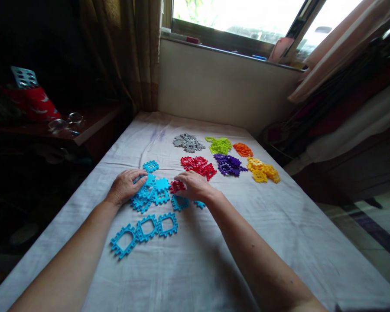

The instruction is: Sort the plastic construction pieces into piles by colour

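Observation:
My right hand (195,185) pinches a red interlocking tile (177,187) with notched edges, just right of a pile of blue interlocking tiles (161,185). My left hand (126,185) curls over the pile's left side, a blue tile (139,178) between its thumb and fingers. Beneath the red tile lies a blue tile with an open middle (180,203); another blue piece (199,204) shows partly behind my right wrist. Closer to me, three blue frame tiles (146,228) lie in a slanting row. One more blue tile (151,166) rests beyond the pile.
Farther back are heaps of red (195,164), purple (228,164), yellow (262,170), grey (187,142), lime green (219,145) and orange tiles (243,150). A pale sheet (143,281) covers the surface. Eyeglasses (66,122) and a red container (32,103) stand on a side table at left.

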A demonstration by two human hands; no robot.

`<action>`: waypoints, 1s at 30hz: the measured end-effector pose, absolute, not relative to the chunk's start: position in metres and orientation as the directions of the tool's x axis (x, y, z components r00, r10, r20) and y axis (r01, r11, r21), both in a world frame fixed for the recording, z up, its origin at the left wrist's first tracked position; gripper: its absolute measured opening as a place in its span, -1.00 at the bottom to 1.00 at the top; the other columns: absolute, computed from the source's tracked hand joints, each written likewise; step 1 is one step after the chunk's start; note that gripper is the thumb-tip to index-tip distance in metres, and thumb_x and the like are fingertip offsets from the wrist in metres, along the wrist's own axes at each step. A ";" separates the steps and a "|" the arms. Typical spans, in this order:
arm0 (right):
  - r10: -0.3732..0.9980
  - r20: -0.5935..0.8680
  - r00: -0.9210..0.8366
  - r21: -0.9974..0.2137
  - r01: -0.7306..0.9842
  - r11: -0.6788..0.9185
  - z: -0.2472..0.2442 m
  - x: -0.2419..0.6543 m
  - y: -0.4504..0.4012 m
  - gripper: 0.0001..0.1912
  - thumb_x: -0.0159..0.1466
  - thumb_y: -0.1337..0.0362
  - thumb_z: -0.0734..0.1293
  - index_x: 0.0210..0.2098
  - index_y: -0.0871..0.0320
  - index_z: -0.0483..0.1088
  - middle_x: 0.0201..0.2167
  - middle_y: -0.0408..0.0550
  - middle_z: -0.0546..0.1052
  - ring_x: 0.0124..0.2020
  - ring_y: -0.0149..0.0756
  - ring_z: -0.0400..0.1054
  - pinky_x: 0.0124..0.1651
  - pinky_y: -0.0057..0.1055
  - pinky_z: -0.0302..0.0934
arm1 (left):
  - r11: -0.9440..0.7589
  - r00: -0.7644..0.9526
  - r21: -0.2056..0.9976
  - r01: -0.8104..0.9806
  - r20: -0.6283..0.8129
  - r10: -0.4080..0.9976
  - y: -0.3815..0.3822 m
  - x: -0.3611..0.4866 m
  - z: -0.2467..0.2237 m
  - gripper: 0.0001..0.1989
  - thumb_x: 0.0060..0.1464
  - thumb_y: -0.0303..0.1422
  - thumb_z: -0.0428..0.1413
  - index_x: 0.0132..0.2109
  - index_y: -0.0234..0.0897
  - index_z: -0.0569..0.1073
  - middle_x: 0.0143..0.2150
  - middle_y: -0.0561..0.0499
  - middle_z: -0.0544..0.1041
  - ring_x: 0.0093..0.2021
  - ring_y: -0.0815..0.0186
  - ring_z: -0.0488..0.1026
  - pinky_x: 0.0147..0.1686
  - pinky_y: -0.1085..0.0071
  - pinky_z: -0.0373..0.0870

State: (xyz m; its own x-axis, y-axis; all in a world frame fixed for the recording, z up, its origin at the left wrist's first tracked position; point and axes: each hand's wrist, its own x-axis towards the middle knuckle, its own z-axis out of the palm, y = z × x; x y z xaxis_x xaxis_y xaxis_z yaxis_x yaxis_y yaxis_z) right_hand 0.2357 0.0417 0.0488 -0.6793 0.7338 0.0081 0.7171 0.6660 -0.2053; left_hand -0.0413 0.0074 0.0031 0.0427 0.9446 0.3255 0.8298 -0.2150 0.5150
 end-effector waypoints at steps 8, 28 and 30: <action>0.874 -0.079 -0.480 -0.052 0.877 0.477 0.067 0.223 0.022 -0.51 0.18 -0.01 0.46 0.03 0.08 0.46 0.05 0.10 0.47 -0.03 -0.10 0.46 -0.14 -0.34 0.33 | -0.225 0.044 0.520 0.824 0.338 0.940 0.008 -0.041 0.002 -0.52 0.10 0.03 -0.05 -0.16 -0.18 0.59 -0.04 -0.08 0.65 0.03 0.11 0.53 0.15 0.17 0.38; 0.980 0.158 -0.117 -0.379 0.910 0.170 0.064 0.272 0.067 -0.55 0.34 0.15 0.29 0.18 0.13 0.37 -0.05 0.03 0.60 -0.09 -0.21 0.49 -0.08 -0.37 0.28 | -0.207 -0.040 0.544 0.813 0.408 0.912 0.004 -0.044 0.004 -0.49 0.16 0.04 -0.09 -0.15 -0.19 0.59 0.06 -0.08 0.60 0.07 0.14 0.52 0.18 0.20 0.39; 0.975 0.202 -0.096 -0.364 0.917 0.165 0.058 0.284 0.064 -0.52 0.32 0.16 0.31 0.19 0.16 0.37 0.04 0.10 0.56 0.01 -0.15 0.45 0.01 -0.31 0.28 | -0.187 -0.059 0.516 0.836 0.424 0.904 -0.002 -0.046 0.009 -0.46 0.18 0.07 -0.12 -0.12 -0.19 0.59 0.07 -0.09 0.59 0.09 0.13 0.50 0.20 0.19 0.36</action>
